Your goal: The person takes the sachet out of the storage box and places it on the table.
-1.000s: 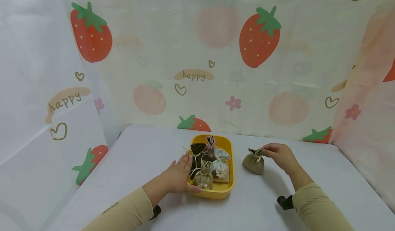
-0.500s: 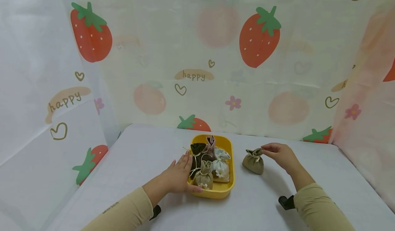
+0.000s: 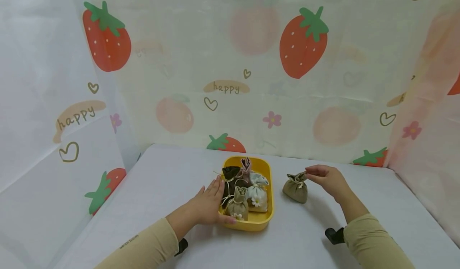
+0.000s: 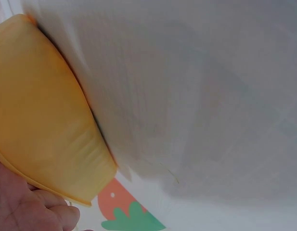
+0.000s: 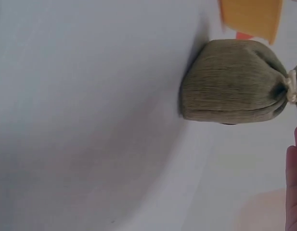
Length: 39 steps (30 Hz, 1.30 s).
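My left hand [image 3: 206,204] lies with straight fingers along the left side of a yellow plastic tray [image 3: 269,169], thumb at its front rim. In the left wrist view, fingers [image 4: 52,211] show at the tray's edge. At the right, my right hand [image 3: 328,180] pinches the gathered mouth of a tan drawstring pouch [image 3: 295,192] between thumb and forefinger at its right corner. The pouch stands upright on the table. The right wrist view shows the pouch's body [image 5: 230,82] and tied cord, with other fingers [image 5: 295,185] extended below; the pinching fingertips are out of frame there.
Inside the tray stand a dark brown pouch [image 3: 229,189], a pink one [image 3: 246,167], a white-and-tan one [image 3: 257,193] and a tan one with a flower [image 3: 238,210]. Strawberry-print cloth [image 3: 230,113] walls the white table [image 3: 179,161]. A black strap end [image 3: 334,236] hangs by the right sleeve.
The mouth of the tan pouch has tipped very slightly left, and the right forearm has shifted slightly right. The left hand and the tray stay in place.
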{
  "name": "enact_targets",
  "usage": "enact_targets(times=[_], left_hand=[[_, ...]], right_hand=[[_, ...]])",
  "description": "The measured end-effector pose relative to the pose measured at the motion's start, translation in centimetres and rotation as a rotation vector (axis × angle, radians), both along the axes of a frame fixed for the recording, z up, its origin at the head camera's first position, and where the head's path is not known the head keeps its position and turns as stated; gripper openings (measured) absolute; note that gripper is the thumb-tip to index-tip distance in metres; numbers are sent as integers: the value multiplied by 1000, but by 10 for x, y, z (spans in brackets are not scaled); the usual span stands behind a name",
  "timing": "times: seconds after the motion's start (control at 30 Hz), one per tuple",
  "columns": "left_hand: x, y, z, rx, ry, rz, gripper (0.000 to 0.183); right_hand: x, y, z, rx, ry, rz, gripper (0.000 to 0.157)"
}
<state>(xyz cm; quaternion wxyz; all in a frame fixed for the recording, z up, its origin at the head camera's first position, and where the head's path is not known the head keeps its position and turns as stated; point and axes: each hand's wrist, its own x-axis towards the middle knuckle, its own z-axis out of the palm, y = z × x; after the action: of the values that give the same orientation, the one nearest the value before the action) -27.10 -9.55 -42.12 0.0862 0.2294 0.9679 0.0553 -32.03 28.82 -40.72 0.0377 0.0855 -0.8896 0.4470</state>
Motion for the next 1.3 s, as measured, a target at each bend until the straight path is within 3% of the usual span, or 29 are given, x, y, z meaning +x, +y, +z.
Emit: enact_targets(times=[0.33,0.57,0.8,1.3], left_hand=[[0,0,-1,5,-1,-5,127],[0,0,-1,8,0,-5,127],[0,0,-1,28,-5,-2,126],[0,0,0,8,-2,-7,126]], right_hand=[[4,-10,17,-43,8,31,43],[9,-30,25,-58,39,72,39],[12,-51,33,-37,12,118,42],[12,-81,26,73,-56,129,33]])
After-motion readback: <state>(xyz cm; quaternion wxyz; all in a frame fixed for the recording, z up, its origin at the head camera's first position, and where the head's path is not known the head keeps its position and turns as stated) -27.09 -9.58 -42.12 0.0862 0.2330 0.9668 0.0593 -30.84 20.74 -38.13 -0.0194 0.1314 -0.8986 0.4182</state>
